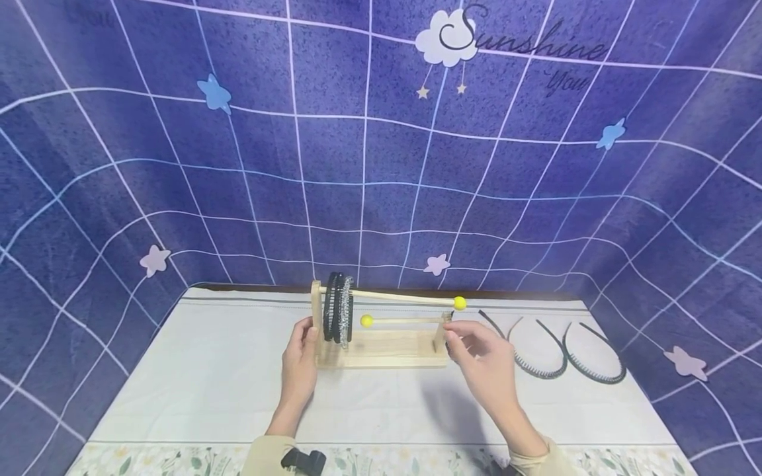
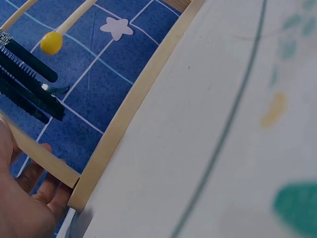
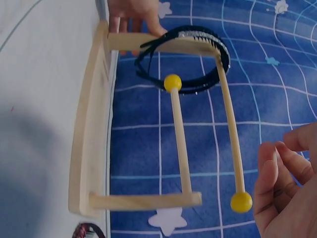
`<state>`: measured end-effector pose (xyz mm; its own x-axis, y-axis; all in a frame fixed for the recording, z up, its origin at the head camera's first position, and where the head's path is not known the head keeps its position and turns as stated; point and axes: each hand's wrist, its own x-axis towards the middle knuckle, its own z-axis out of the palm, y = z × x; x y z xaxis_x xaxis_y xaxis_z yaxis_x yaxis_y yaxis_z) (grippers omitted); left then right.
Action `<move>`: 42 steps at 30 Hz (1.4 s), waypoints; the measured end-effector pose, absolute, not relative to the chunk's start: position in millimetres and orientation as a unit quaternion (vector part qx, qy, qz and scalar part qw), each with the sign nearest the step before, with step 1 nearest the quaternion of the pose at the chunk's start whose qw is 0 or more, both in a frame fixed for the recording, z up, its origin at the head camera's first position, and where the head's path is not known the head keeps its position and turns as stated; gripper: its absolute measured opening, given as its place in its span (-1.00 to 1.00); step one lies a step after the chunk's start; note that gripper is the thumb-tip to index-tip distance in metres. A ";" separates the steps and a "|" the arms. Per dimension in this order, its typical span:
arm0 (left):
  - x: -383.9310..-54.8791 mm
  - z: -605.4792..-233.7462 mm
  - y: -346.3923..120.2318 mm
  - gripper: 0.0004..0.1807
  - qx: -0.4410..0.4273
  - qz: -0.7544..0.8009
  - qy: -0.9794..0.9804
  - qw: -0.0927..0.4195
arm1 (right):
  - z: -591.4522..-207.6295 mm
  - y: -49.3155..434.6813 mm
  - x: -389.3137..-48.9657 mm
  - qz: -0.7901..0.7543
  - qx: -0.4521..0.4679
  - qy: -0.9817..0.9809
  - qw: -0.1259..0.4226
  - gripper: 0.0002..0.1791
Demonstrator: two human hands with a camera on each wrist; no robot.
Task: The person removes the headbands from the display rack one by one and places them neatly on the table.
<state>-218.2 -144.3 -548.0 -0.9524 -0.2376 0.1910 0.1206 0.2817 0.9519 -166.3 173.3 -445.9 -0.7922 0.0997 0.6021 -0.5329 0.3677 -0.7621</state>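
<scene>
A pale wooden headband rack [image 1: 381,357] stands on the table, with two rods tipped by yellow balls. My left hand [image 1: 300,363] grips its left upright [image 2: 44,157], thumb on one side and fingers on the other. Several dark headbands [image 1: 337,307], one with silvery glitter, hang on the upper rod [image 1: 405,297] close to that upright. The lower rod [image 3: 180,141] comes off the right upright [image 3: 143,201] and carries nothing. My right hand [image 1: 485,360] is by the right upright; in the right wrist view its loosely bent fingers [image 3: 267,171] hold nothing, near the upper rod's yellow ball [image 3: 241,202].
More dark headbands [image 1: 601,379] lie on the white tablecloth [image 1: 226,377] at the right, one partly behind my right hand. A blue grid-patterned cloth [image 1: 381,152] rises behind the table and along both sides.
</scene>
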 end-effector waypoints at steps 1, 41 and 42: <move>-218.3 -548.4 -144.4 -0.42 0.036 -0.599 -0.786 0.149 | -446.4 170.8 -166.8 0.553 0.140 -0.770 0.285 -0.82; -221.1 -549.6 -146.2 -0.36 0.052 -0.593 -0.793 0.129 | -450.7 64.0 -200.2 0.667 0.110 -0.728 0.116 -0.72; -220.9 -549.4 -146.0 -0.36 0.052 -0.592 -0.794 0.128 | -450.6 61.6 -200.5 0.668 0.109 -0.727 0.116 -0.72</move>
